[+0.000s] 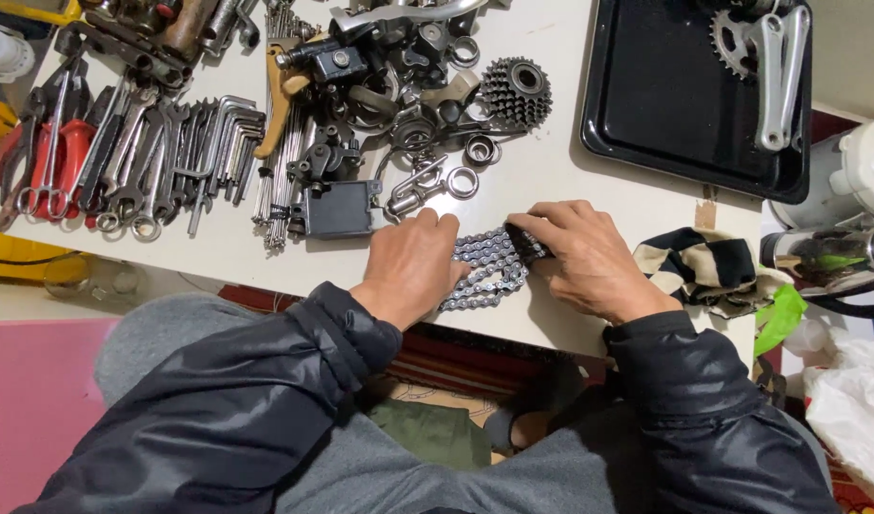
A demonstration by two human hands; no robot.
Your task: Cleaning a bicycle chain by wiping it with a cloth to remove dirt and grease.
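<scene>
Left hand: the left hand (413, 264) lay palm down at the near edge of the worktop (551, 171), fingers curled loosely onto the left part of the bicycle chain (485, 269); whether its grip truly closed on the links could not be told.
Right hand: the right hand (589, 257) rested just beside it, its fingertips pressing and pinching the upper right end of the chain.
Chain: folded in several rows, it lay flat on the worktop between the two hands, close to the near edge.
Near the left hand: a dark rectangular metal part (340, 209) sat just beyond the knuckles, with steel rings (462, 182) beside it.
Middle of worktop: a freewheel sprocket cluster (515, 90) stood among a heap of small bicycle parts.
Left side: wrenches and hex keys (170, 152) lay in a row, red-handled pliers (47, 157) toward the left edge.
Far right corner: a black tray (665, 105) held a silver crank arm with chainring (770, 67).
Right edge: a striped cloth (708, 266) lay crumpled just beside the right hand.
</scene>
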